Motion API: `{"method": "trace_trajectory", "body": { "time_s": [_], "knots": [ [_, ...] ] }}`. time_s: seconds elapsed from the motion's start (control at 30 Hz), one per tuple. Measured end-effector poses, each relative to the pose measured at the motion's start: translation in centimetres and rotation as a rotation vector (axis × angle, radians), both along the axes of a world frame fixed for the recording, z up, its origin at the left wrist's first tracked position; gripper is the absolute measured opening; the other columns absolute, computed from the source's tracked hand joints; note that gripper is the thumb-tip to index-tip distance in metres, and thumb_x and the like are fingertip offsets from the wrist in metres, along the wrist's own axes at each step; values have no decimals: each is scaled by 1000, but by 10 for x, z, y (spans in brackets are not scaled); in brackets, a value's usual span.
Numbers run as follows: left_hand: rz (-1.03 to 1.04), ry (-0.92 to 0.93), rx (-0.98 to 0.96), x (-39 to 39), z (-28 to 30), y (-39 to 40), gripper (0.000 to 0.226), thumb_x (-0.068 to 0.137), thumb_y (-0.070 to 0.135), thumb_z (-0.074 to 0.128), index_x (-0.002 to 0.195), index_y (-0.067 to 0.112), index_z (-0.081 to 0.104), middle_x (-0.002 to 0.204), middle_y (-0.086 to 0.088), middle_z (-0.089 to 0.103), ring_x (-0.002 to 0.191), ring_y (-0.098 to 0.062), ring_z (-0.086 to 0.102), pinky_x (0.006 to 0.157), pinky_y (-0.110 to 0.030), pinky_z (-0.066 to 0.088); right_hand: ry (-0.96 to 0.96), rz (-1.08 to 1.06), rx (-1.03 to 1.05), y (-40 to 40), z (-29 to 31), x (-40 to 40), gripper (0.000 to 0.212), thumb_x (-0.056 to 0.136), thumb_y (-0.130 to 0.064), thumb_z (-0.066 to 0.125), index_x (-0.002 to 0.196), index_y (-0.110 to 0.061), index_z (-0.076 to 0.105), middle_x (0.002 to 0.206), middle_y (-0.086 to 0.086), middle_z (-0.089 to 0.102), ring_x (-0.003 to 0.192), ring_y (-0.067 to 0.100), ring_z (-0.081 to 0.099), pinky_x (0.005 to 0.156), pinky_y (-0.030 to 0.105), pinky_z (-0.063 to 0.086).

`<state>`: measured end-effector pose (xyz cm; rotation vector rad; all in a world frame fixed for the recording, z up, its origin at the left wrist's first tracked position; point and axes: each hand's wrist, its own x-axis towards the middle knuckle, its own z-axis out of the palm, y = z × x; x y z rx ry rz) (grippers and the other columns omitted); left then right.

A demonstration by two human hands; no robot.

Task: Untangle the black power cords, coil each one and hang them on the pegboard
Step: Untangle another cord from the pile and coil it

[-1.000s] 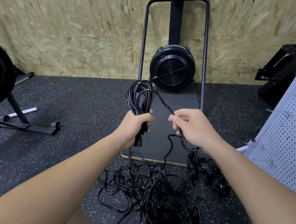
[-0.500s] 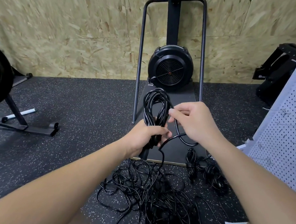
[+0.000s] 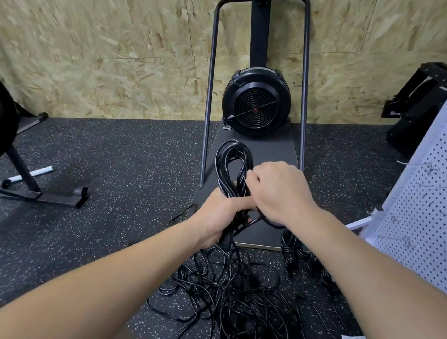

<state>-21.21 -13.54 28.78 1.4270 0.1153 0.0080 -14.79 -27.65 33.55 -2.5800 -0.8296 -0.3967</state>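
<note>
The left hand (image 3: 219, 218) is clenched round the waist of a coil (image 3: 233, 167) of black cord, its loops standing up toward twelve o'clock above the fist and a plug end hanging below it. The right hand (image 3: 277, 192) has closed in from three o'clock until it touches the coil, fingers curled and pinching the free run of the same cord; a second ago it held that strand well apart from the bundle, so another turn has just been laid on. From under the hands the cord drops at six o'clock into the tangled pile (image 3: 234, 301) on the speckled floor (image 3: 107, 172), which looks far from sorted. At four o'clock two finished bundles (image 3: 306, 256) lie beside the black platform (image 3: 273, 149) of the fan machine (image 3: 255, 105). The pegboard (image 3: 438, 195) stands at three o'clock, its hooks bare as far as can be seen. This coil seems only partway wound; much cord remains to draw out.
</note>
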Motion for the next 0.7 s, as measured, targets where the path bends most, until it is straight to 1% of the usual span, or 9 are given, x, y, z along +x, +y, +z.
{"method": "trace_trajectory", "body": {
  "time_s": [0.13, 0.23, 0.3, 0.33, 0.43, 0.5, 0.57, 0.63, 0.7],
  "knots": [
    [-61, -1, 6, 2, -2, 4, 11, 91, 1, 75, 98, 9, 71, 90, -15, 65, 83, -25, 60, 72, -33, 52, 11, -22, 80, 2, -5, 4, 52, 107, -35, 44, 57, -20, 48, 60, -4, 57, 67, 31, 59, 69, 43, 49],
    [-47, -14, -44, 3, 1, 7, 10, 98, 2, 69, 106, 3, 75, 93, -15, 71, 87, -26, 65, 80, -37, 54, 133, 22, 220, -1, -6, 10, 55, 108, -42, 48, 59, -18, 54, 56, -2, 62, 65, 24, 61, 67, 43, 51],
    [20, -15, -109, 6, 8, 11, 15, 101, 0, 67, 114, 1, 74, 92, -15, 70, 83, -24, 66, 79, -32, 58, 360, 56, 414, -9, -4, 17, 54, 108, -56, 50, 71, -23, 72, 70, -6, 73, 75, 17, 70, 80, 43, 58],
    [59, -23, -113, 7, 11, 14, 13, 102, 0, 67, 112, 1, 74, 92, -15, 69, 82, -23, 66, 77, -31, 59, 507, 58, 505, -12, -3, 17, 52, 106, -63, 54, 81, -26, 79, 79, -9, 78, 81, 13, 74, 87, 41, 59],
    [161, -72, -36, 14, 14, 22, 2, 98, 1, 71, 100, 2, 72, 92, -16, 70, 84, -24, 67, 74, -32, 58, 801, 44, 521, -19, -6, 8, 51, 87, -77, 74, 96, -28, 85, 95, -10, 82, 87, 5, 78, 93, 37, 60],
    [200, -92, 22, 16, 14, 25, 3, 95, 0, 71, 96, 2, 73, 92, -16, 71, 85, -26, 66, 76, -35, 56, 942, 13, 495, -16, -13, 2, 53, 83, -67, 86, 105, -19, 82, 98, -1, 84, 87, 14, 82, 93, 43, 64],
    [216, -102, 55, 17, 13, 26, 2, 94, -2, 70, 93, -1, 72, 92, -17, 73, 84, -26, 67, 77, -37, 57, 1078, -40, 559, -9, -16, -1, 51, 89, -50, 88, 113, -6, 74, 95, 12, 84, 84, 24, 84, 94, 48, 66],
    [235, -118, 96, 17, 14, 25, 10, 95, -2, 70, 94, -12, 68, 91, -18, 74, 82, -25, 69, 75, -36, 59, 1136, -94, 635, -4, -15, 0, 41, 91, -32, 87, 115, -3, 72, 90, 15, 83, 84, 28, 84, 95, 50, 66],
    [253, -134, 110, 19, 14, 24, 15, 95, -2, 70, 99, -16, 66, 91, -18, 75, 83, -25, 72, 77, -37, 62, 1139, -133, 690, -2, -15, 5, 24, 89, -13, 80, 110, -4, 74, 88, 12, 82, 85, 29, 84, 96, 51, 66]
  ]
}}
